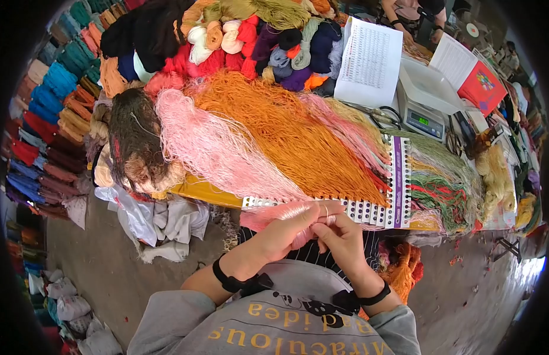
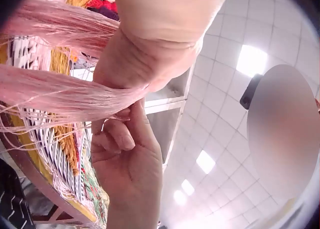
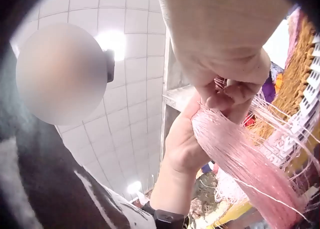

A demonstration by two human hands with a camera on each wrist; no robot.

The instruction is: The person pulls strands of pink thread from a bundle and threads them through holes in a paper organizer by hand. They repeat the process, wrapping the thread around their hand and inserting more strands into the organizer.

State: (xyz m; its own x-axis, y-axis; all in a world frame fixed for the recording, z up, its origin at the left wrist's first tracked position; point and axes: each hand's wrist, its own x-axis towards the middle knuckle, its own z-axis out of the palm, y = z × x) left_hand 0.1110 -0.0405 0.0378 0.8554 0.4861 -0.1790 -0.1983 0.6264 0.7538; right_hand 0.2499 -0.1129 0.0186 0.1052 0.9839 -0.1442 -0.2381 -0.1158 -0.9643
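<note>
A hank of pink thread (image 1: 262,215) is gripped by the left hand (image 1: 286,229); its loose strands trail away to the left in the head view. The right hand (image 1: 342,236) meets the left at the hank's gathered end, its thumb and fingers pinching thread there. In the right wrist view the hank (image 3: 240,159) hangs down to the right from the two hands. The left wrist view shows pink strands (image 2: 60,96) running out of the left hand (image 2: 150,59), with the right hand's curled fingers just below.
Light pink thread (image 1: 209,142) and orange thread (image 1: 286,130) lie across the yellow-edged table (image 1: 206,190), by a white holed card strip (image 1: 398,183). Behind are coloured skeins (image 1: 280,56), a printed sheet (image 1: 368,62) and a scale (image 1: 424,120). Another person's arm (image 1: 394,19) shows at the top.
</note>
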